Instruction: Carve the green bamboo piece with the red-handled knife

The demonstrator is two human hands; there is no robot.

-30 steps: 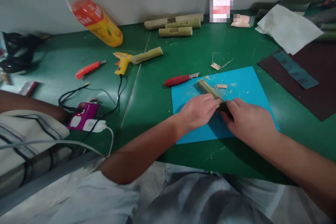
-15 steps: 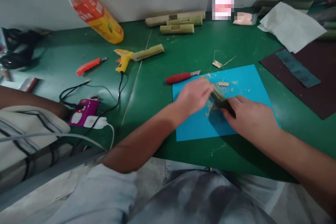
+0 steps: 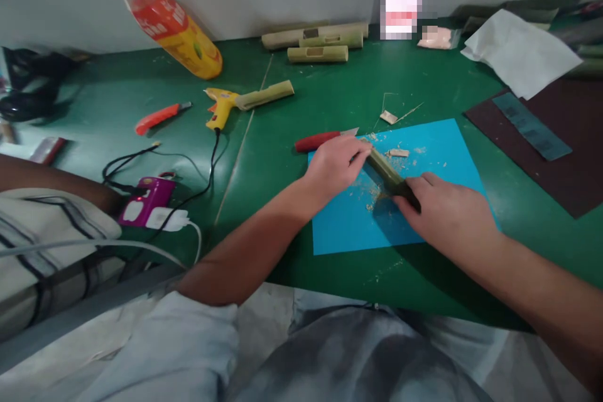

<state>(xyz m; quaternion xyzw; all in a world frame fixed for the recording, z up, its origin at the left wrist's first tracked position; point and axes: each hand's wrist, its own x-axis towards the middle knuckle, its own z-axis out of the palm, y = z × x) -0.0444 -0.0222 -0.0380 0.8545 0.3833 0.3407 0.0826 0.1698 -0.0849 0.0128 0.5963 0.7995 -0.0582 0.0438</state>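
A green bamboo tube (image 3: pixel 387 171) slants over the blue sheet (image 3: pixel 346 229) on the green table. My right hand (image 3: pixel 447 207) is closed around its near end. At the far end, my left hand (image 3: pixel 335 162) has its fingers closed on the tube; their tips are partly hidden. Pale shavings (image 3: pixel 371 201) and a small wood chip (image 3: pixel 398 152) lie on the sheet by the tube. A knife with a red handle (image 3: pixel 316 141) rests at the sheet's upper left edge, just beyond my left hand.
A yellow glue gun (image 3: pixel 221 107) touches a cut bamboo piece (image 3: pixel 268 94). Left are an orange cutter (image 3: pixel 157 119), a purple power adapter (image 3: pixel 148 201) with cables and a bottle (image 3: pixel 174 31). Bamboo tubes (image 3: pixel 318 54) lie behind; a dark board (image 3: pixel 575 138) lies right. Another person's arm (image 3: pixel 56 179) is at left.
My left hand has shifted left and slightly back along the tube, showing more of its upper length. My right hand keeps its grip, nearly still.
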